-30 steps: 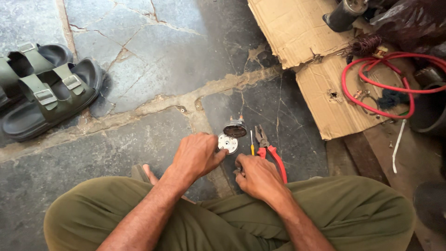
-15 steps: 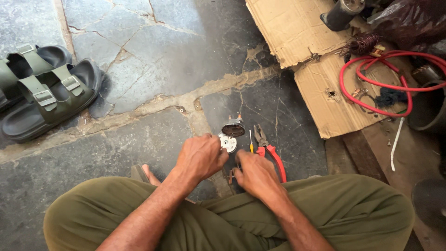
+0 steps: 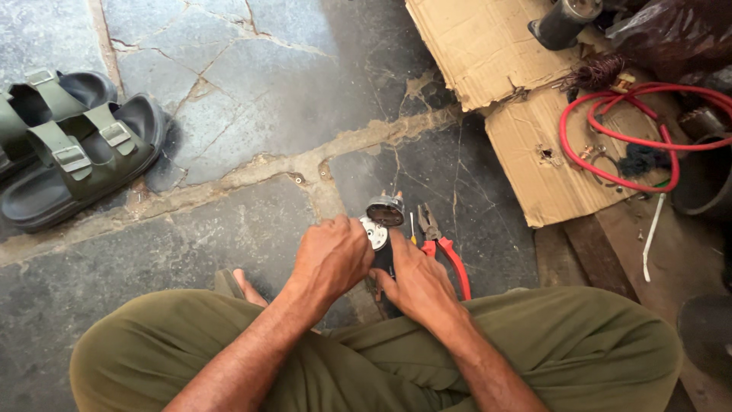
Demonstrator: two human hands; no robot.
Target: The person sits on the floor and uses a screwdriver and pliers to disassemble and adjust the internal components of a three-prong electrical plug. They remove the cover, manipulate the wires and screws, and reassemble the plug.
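I sit cross-legged on a stone floor in olive trousers. My left hand [image 3: 333,258] is closed around a small round metal part [image 3: 374,233] with a silvery face. My right hand [image 3: 415,282] grips the dark body of the same small device just below and beside it. A dark rounded cap [image 3: 385,211] sits at the far end of the device. What lies under my fingers is hidden.
Red-handled pliers [image 3: 446,252] and a small yellow screwdriver [image 3: 412,229] lie right of my hands. Green sandals [image 3: 72,149] rest at far left. Torn cardboard [image 3: 526,99] carries a red hose coil [image 3: 633,130]. A dark cylinder [image 3: 560,21] stands top right.
Both hands stay on the device; they have shifted only slightly, closing a little tighter together.
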